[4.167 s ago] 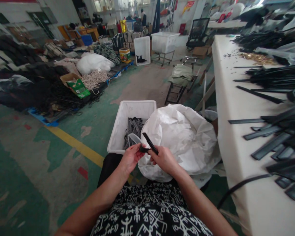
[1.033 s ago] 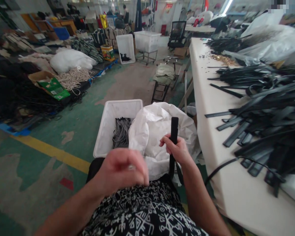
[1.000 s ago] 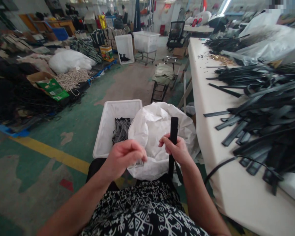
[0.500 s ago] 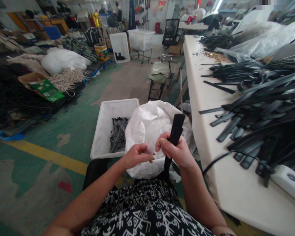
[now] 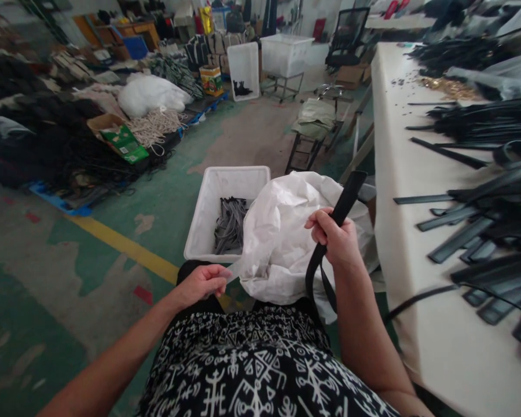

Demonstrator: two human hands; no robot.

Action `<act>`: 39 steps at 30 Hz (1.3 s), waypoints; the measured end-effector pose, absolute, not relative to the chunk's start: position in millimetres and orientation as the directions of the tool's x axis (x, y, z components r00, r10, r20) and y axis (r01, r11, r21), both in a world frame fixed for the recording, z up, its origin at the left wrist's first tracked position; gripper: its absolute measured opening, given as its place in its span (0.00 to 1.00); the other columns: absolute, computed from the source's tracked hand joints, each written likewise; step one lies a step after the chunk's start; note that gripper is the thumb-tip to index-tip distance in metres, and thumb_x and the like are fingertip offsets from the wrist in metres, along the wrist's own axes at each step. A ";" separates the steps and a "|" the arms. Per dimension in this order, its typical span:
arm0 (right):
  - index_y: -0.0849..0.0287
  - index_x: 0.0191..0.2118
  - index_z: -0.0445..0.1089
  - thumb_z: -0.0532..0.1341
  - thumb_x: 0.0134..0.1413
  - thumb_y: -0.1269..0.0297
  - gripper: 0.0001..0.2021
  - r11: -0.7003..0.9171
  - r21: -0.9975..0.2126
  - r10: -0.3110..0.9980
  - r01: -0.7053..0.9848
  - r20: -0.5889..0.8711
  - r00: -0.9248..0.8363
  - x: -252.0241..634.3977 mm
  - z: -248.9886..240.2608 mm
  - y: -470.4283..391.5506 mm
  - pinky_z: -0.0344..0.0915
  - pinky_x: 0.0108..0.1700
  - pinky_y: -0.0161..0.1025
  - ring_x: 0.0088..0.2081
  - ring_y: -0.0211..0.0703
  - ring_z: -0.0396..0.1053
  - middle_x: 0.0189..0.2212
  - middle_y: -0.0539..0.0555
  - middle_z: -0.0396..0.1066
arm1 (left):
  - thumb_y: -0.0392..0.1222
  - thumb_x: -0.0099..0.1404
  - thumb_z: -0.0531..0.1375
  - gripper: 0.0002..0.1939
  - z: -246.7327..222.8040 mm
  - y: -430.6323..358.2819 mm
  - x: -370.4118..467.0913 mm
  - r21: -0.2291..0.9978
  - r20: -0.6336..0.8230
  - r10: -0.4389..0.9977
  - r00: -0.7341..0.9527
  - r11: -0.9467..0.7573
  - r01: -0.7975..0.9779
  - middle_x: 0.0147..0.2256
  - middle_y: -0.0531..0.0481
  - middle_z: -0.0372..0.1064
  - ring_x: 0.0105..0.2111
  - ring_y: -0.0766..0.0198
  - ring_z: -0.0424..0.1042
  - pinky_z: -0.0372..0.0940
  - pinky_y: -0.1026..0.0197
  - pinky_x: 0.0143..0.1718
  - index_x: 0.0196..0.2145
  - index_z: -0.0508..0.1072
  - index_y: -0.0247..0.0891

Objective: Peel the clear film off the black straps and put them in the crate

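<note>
My right hand is closed round a folded black strap, whose flat end points up and whose loop hangs below the fist. Below and left of that hand lies a large white sack, bunched open in front of my lap. My left hand is beside the sack's left edge with its fingers pinched together on a small translucent strip. Whether that strip is part of the sack I cannot tell.
Left of the sack, a white bin holds dark grey straps. On the right, a cream-covered table bears heaps of black straps. A stool with folded cloth stands ahead. Piled materials lie at the left.
My hands have moved apart, the left toward the sack's left edge and the right rightward with the strap. The left fingers have closed on the translucent strip. The view has turned left.
</note>
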State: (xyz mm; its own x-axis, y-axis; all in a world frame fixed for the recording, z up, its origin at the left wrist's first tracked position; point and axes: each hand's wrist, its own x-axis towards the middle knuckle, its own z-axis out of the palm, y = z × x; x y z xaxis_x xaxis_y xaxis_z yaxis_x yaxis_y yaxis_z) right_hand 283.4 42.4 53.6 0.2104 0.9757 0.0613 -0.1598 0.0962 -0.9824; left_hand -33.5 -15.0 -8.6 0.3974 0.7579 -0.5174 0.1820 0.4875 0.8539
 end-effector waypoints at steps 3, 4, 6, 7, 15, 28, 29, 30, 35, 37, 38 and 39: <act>0.60 0.25 0.67 0.62 0.49 0.61 0.09 0.094 -0.979 0.978 -0.180 0.057 0.201 277.9 52.4 50.8 0.47 0.15 0.31 0.13 0.26 0.48 0.20 0.50 0.70 | 0.46 0.55 0.62 0.14 -8.7 -21.8 -55.1 0.821 -0.570 0.710 0.413 0.479 0.310 0.25 0.52 0.71 0.23 0.68 0.67 0.60 0.65 0.27 0.38 0.74 0.34; 0.60 0.24 0.67 0.62 0.49 0.61 0.09 0.088 -0.980 0.981 -0.180 0.053 0.188 275.4 51.6 53.0 0.47 0.15 0.31 0.13 0.26 0.48 0.20 0.50 0.70 | 0.46 0.56 0.61 0.14 -8.5 -23.9 -60.3 0.808 -0.587 0.691 0.421 0.476 0.347 0.26 0.52 0.72 0.24 0.67 0.68 0.61 0.65 0.28 0.38 0.74 0.35; 0.60 0.25 0.67 0.62 0.49 0.61 0.09 0.077 -0.981 0.986 -0.176 0.049 0.157 269.8 49.6 56.7 0.47 0.15 0.31 0.13 0.26 0.48 0.20 0.49 0.70 | 0.47 0.57 0.60 0.14 -6.7 -27.4 -67.2 0.782 -0.620 0.643 0.450 0.461 0.419 0.27 0.51 0.73 0.26 0.66 0.70 0.61 0.64 0.29 0.38 0.74 0.36; 0.60 0.25 0.67 0.61 0.50 0.61 0.09 0.074 -0.982 0.988 -0.172 0.049 0.145 267.0 48.5 58.3 0.47 0.16 0.31 0.13 0.26 0.49 0.21 0.49 0.70 | 0.47 0.58 0.59 0.14 -5.1 -28.6 -69.3 0.769 -0.635 0.614 0.468 0.447 0.457 0.27 0.51 0.74 0.26 0.65 0.70 0.62 0.64 0.29 0.37 0.74 0.36; 0.60 0.25 0.67 0.61 0.48 0.61 0.09 0.028 -0.992 0.994 -0.123 0.015 0.107 252.9 37.9 75.1 0.48 0.16 0.31 0.14 0.27 0.49 0.21 0.50 0.71 | 0.44 0.58 0.58 0.11 2.2 -29.6 -84.4 0.710 -0.690 0.469 0.551 0.294 0.639 0.27 0.50 0.76 0.28 0.63 0.71 0.61 0.65 0.31 0.31 0.78 0.36; 0.62 0.33 0.70 0.61 0.49 0.52 0.16 -0.177 -0.972 0.979 -0.156 -0.159 -0.124 214.0 5.3 92.4 0.46 0.15 0.29 0.14 0.26 0.49 0.21 0.48 0.70 | 0.47 0.51 0.69 0.14 -0.6 -24.6 -86.6 0.751 -0.607 0.712 0.352 0.659 -0.038 0.22 0.50 0.73 0.22 0.68 0.69 0.67 0.65 0.28 0.24 0.74 0.33; 0.62 0.35 0.70 0.60 0.51 0.50 0.17 -0.211 -0.961 0.965 -0.180 -0.177 -0.192 207.9 4.3 86.0 0.45 0.15 0.29 0.14 0.26 0.48 0.21 0.47 0.69 | 0.46 0.49 0.70 0.14 -3.7 -20.9 -83.5 0.744 -0.595 0.758 0.268 0.645 -0.174 0.22 0.51 0.72 0.22 0.69 0.69 0.68 0.64 0.30 0.24 0.73 0.33; 0.62 0.37 0.70 0.59 0.52 0.49 0.19 -0.238 -0.948 0.951 -0.212 -0.183 -0.248 201.8 3.6 78.9 0.45 0.16 0.29 0.14 0.26 0.48 0.21 0.47 0.69 | 0.45 0.49 0.70 0.14 -7.2 -17.2 -79.1 0.727 -0.590 0.782 0.201 0.623 -0.288 0.23 0.52 0.72 0.22 0.69 0.69 0.70 0.63 0.32 0.24 0.72 0.33; 0.60 0.38 0.69 0.55 0.55 0.45 0.21 -0.328 -0.862 0.909 -0.386 -0.177 -0.378 179.7 4.8 51.6 0.44 0.16 0.30 0.13 0.27 0.45 0.20 0.47 0.67 | 0.41 0.54 0.68 0.09 -22.9 -10.4 -36.5 0.663 -0.603 0.794 0.076 0.552 -0.505 0.26 0.51 0.74 0.24 0.68 0.72 0.71 0.62 0.32 0.28 0.73 0.35; 0.59 0.39 0.69 0.55 0.55 0.45 0.21 -0.336 -0.836 0.910 -0.434 -0.169 -0.378 177.3 6.7 49.1 0.44 0.16 0.30 0.13 0.27 0.44 0.20 0.46 0.67 | 0.43 0.53 0.69 0.11 -26.7 -14.3 -13.3 0.672 -0.580 0.801 0.145 0.572 -0.470 0.32 0.48 0.76 0.27 0.65 0.74 0.71 0.62 0.33 0.30 0.74 0.34; 0.58 0.40 0.69 0.55 0.55 0.45 0.21 -0.332 -0.830 0.913 -0.449 -0.163 -0.375 176.9 7.8 49.0 0.44 0.16 0.31 0.13 0.27 0.43 0.21 0.46 0.67 | 0.44 0.52 0.69 0.12 -28.0 -16.8 -1.6 0.684 -0.556 0.806 0.204 0.583 -0.440 0.34 0.46 0.77 0.29 0.63 0.75 0.70 0.62 0.34 0.32 0.75 0.34; 0.57 0.41 0.68 0.54 0.55 0.45 0.21 -0.331 -0.828 0.912 -0.453 -0.156 -0.380 176.6 9.0 49.4 0.44 0.16 0.31 0.14 0.27 0.43 0.21 0.46 0.67 | 0.46 0.52 0.69 0.15 -28.9 -19.3 9.7 0.698 -0.526 0.808 0.267 0.589 -0.408 0.36 0.45 0.77 0.31 0.62 0.75 0.70 0.62 0.35 0.35 0.76 0.35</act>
